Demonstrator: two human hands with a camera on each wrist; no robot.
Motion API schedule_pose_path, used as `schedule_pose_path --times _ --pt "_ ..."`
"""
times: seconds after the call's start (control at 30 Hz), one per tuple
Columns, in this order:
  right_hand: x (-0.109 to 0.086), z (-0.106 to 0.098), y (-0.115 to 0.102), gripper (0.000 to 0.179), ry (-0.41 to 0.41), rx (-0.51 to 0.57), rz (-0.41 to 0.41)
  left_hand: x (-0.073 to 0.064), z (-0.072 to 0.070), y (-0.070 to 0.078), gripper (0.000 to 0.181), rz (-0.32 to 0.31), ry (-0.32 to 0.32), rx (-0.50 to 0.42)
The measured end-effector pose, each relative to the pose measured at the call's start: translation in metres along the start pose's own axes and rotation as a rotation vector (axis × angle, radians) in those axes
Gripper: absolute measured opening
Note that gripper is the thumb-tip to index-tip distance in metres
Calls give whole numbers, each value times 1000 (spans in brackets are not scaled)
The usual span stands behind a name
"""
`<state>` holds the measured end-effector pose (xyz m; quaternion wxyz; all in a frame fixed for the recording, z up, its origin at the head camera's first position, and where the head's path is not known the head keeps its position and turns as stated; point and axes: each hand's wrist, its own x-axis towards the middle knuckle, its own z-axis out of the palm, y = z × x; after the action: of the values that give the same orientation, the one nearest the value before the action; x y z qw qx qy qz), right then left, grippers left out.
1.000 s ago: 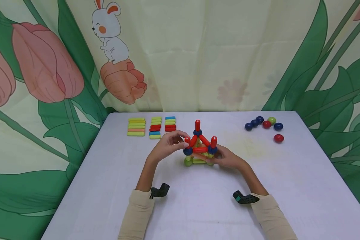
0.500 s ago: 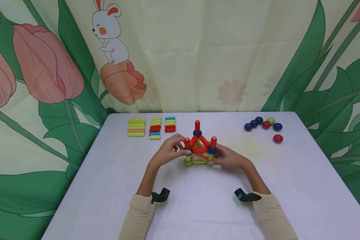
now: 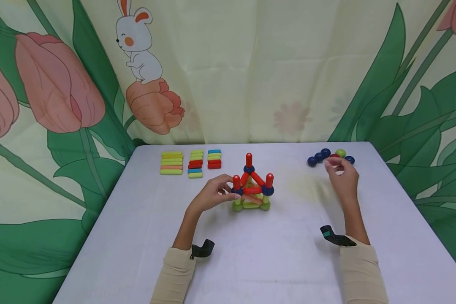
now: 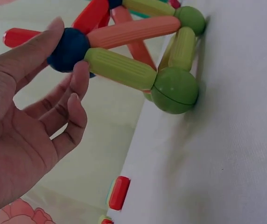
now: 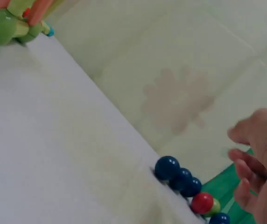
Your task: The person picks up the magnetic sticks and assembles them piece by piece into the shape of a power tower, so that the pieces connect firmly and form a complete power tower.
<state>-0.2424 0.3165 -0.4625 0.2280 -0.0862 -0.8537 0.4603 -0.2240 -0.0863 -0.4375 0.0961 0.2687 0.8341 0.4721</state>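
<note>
A structure of magnetic rods and balls (image 3: 252, 191) stands mid-table. Green balls (image 4: 175, 91) and light green rods form its base; orange rods (image 4: 133, 31) slant up from there. Red rods link dark blue balls (image 4: 69, 50) in a triangle above, and further red rods (image 3: 248, 159) point upward. With thumb and fingers, my left hand (image 3: 210, 194) pinches the dark blue ball at the left corner. My right hand (image 3: 343, 177) hovers near loose balls at the back right, fingers loosely bent, apparently holding nothing. In the head view it hides part of that group.
Yellow-green and orange rods (image 3: 171, 162) lie in a column at the back left. Two more columns of mixed rods (image 3: 195, 164) (image 3: 214, 158) lie beside it. Loose dark blue balls (image 5: 166, 168), a red ball (image 5: 202, 203) and a green ball (image 3: 340, 153) sit near the back edge.
My right hand has left the structure's right corner and moved right and back to the loose balls. The left hand shifted from the upright red rod to the blue ball; the structure stays put.
</note>
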Motion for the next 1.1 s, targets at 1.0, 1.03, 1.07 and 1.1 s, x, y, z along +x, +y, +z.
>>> schedule_pose_path --times 1.0,1.03,1.07,1.1 --pt "-8 9 -57 49 -353 -50 -108 2 11 5 54 -24 63 13" --pt "-8 15 -65 49 -369 13 -123 2 10 6 52 -21 58 26" --pt "-8 22 -72 50 -383 68 -135 2 10 6 49 -18 54 38" --pt "-7 28 -80 50 -398 117 -146 2 10 6 47 -19 53 46"
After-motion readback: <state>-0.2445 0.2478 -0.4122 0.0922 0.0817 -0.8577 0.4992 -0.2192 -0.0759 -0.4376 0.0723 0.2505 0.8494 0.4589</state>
